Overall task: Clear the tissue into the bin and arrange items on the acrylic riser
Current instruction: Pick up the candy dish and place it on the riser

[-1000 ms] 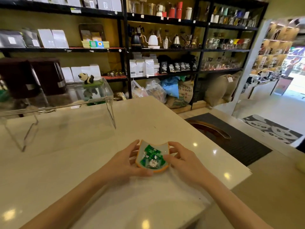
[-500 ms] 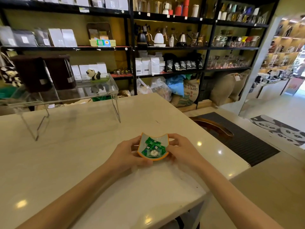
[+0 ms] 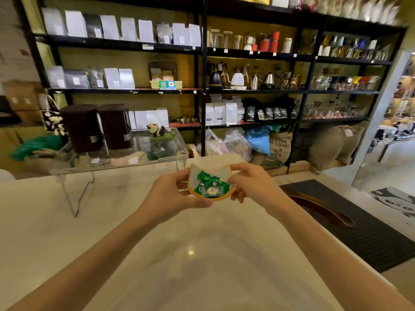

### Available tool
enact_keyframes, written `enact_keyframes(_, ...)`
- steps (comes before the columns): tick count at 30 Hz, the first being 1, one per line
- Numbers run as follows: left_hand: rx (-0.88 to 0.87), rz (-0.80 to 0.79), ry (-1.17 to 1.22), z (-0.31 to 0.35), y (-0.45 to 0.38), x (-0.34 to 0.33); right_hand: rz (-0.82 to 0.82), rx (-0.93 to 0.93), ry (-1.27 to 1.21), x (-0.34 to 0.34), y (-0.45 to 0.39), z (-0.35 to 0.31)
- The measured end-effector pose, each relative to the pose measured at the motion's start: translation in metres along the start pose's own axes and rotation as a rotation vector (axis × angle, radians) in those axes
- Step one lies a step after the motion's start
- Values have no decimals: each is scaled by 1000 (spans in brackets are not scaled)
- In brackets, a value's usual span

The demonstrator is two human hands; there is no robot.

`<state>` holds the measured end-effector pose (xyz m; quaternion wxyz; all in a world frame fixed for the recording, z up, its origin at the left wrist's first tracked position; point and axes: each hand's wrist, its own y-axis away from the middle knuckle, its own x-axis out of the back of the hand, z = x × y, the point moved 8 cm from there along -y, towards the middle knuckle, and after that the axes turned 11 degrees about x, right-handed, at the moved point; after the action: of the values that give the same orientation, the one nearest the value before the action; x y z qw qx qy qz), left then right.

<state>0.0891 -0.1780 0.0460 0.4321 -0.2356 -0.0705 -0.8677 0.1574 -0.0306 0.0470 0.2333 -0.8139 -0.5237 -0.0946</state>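
A small cat-shaped dish [image 3: 195, 176] with an orange rim holds several green-wrapped candies [image 3: 211, 184]. It is lifted above the white counter, gripped on its left side by my left hand [image 3: 174, 194] and on its right side by my right hand [image 3: 252, 184]. Behind it at the counter's far edge stands the clear acrylic riser [image 3: 125, 161]. A panda figurine [image 3: 156, 129] on a green base sits on the riser's right part, and two dark brown canisters [image 3: 100, 126] stand on its left part. No tissue or bin shows.
The white counter [image 3: 89, 243] spreads below my arms, its right edge dropping to a dark floor mat [image 3: 363, 223] and a wooden chair back [image 3: 323, 207]. Black shelves [image 3: 203, 90] with bags, kettles and cups fill the background. Sacks lie on the floor behind.
Both hands have lifted the candy dish off the counter and carried it forward toward the riser. The view has tilted up.
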Motion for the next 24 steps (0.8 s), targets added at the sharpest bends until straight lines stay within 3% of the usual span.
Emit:
enact_keyframes(5,-33,97,-22,17,-23,44,2,79,-21,-14,-49,-32)
enact_keyframes(15,2,245,-56,14,-92,110,30,45,-76,-44,-148,-50)
enact_keyframes(24,116,247,-38,-30,-143,119,34,53,43,-72,-209,-24)
